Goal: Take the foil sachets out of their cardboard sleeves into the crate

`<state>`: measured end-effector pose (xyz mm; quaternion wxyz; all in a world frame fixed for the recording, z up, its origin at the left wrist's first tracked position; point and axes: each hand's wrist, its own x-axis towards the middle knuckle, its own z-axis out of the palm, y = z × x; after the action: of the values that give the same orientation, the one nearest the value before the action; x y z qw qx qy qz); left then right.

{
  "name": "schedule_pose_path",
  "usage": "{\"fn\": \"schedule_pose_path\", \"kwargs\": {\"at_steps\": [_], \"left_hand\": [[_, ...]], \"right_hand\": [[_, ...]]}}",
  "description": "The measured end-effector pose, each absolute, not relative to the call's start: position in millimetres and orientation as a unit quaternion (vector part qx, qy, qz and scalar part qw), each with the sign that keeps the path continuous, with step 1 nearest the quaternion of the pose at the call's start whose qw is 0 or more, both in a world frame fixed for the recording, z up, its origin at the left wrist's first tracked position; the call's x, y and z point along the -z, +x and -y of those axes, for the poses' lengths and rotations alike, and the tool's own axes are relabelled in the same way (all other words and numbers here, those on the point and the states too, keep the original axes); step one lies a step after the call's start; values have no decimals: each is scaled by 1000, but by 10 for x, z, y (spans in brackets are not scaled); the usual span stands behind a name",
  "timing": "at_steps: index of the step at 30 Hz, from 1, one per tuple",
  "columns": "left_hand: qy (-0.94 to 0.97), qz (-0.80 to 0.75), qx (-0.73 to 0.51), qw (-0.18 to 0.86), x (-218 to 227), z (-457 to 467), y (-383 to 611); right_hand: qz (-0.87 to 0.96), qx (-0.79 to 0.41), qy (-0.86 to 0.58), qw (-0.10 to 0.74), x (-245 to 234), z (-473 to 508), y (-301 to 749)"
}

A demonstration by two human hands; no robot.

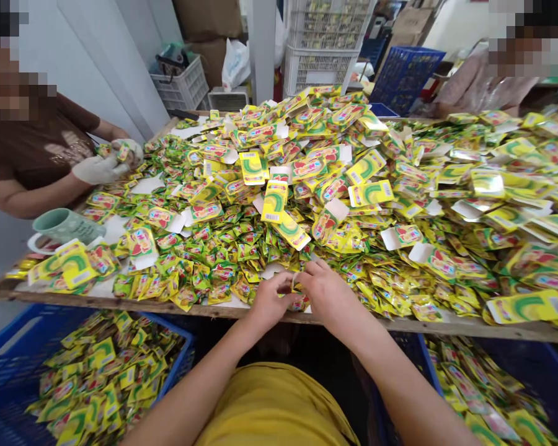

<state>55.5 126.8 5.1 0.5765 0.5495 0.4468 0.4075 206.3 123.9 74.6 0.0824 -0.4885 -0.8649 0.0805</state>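
Observation:
My left hand (273, 298) and my right hand (324, 292) meet at the table's front edge, fingers bent and close together. Between them shows a small patch of red-and-yellow printed wrapping (300, 302), mostly covered by my fingers. A pale edge shows by the fingertips; I cannot tell whether it belongs to a box or a packet. Right ahead of my hands lie many small shiny candy-like packets (223, 271). Behind these rises a heap of small yellow cartons (274, 199) with green and red print, several with white flaps standing open.
A green mug (67, 226) stands at the left. Blue crates (186, 347) with yellow packs sit below the table edge (167, 305). A co-worker's gloved hands (100, 168) hold packets at the left; another person (469, 80) is behind at the right. White crates (323, 65) are stacked behind.

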Motion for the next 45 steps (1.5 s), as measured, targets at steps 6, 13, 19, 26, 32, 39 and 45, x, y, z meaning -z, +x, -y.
{"fn": "schedule_pose_path", "kwargs": {"at_steps": [6, 13, 19, 26, 32, 39, 45], "left_hand": [[534, -428, -414, 600, -15, -1247, 477], [535, -424, -417, 599, -13, -1239, 453], [550, -441, -410, 579, 13, -1209, 490], [584, -439, -387, 563, 20, -1228, 498], [612, -423, -354, 567, -29, -1221, 458], [619, -432, -354, 552, -11, -1211, 459], [614, -449, -351, 546, -19, -1203, 465]], "right_hand": [[835, -134, -517, 132, -725, -1286, 2092], [864, -86, -466, 168, -736, -1293, 2118], [858, -140, -441, 222, -586, -1270, 2115], [781, -195, -476, 354, -412, -1189, 2132], [804, -220, -469, 292, -517, -1252, 2205], [865, -142, -438, 198, -650, -1302, 2117], [866, -170, -444, 158, -619, -1279, 2276]]}}
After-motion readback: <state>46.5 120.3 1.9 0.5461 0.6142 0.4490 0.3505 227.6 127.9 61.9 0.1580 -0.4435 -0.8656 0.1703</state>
